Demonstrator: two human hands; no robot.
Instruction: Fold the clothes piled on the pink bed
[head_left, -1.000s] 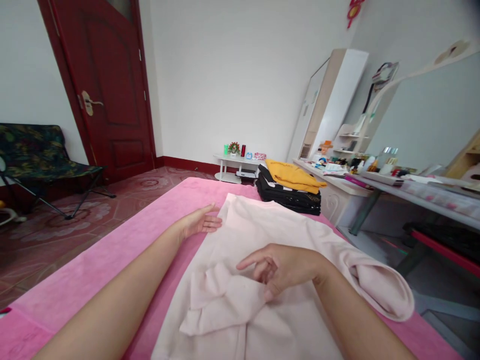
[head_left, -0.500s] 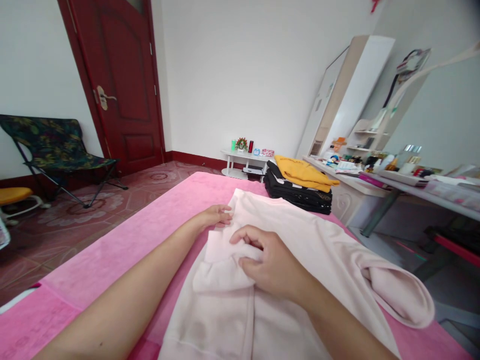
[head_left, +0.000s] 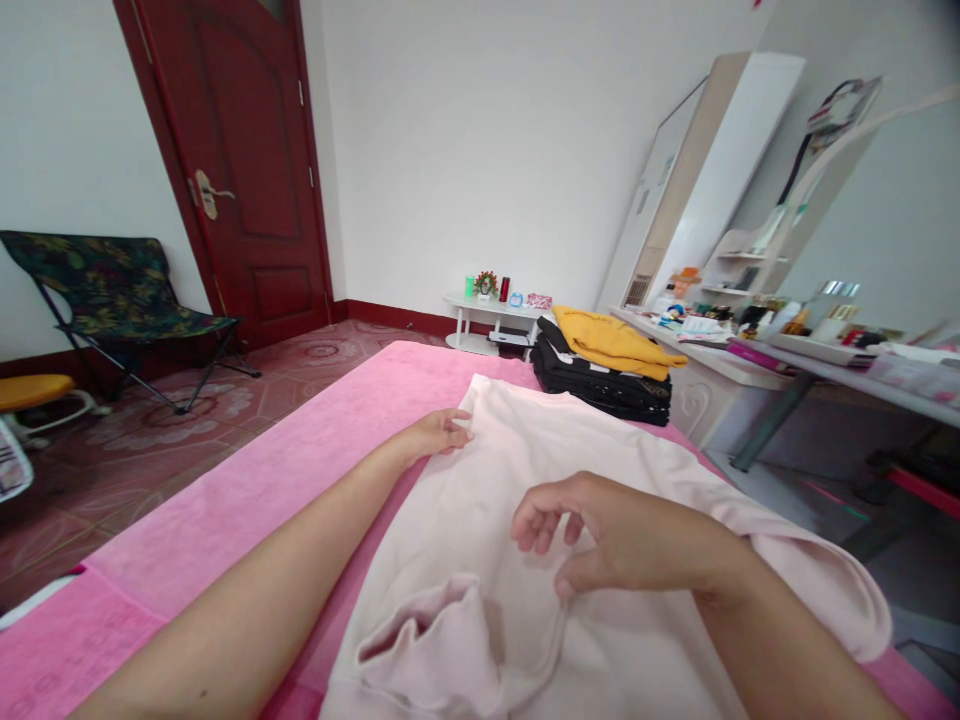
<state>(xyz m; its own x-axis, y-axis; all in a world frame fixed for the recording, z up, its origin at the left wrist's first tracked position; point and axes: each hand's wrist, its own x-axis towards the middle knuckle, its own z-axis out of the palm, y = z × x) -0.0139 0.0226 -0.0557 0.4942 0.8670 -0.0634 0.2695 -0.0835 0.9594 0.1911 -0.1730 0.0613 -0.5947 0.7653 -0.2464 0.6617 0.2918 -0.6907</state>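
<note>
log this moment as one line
left hand: at left edge of pink garment | right hand: loosely curled over garment | folded clothes: beyond, yellow piece on top

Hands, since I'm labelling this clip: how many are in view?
2. The left hand is at the far left edge of the pale garment; the right hand is over its middle. No others show.

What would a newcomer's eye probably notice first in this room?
Probably the pale pink fabric garment on the bright pink cloth in the foreground, left hand at its left edge, right hand over its middle. Beyond it, rightward, a mustard-yellow folded garment tops black folded clothes; a dark red panelled door stands back left.
</note>
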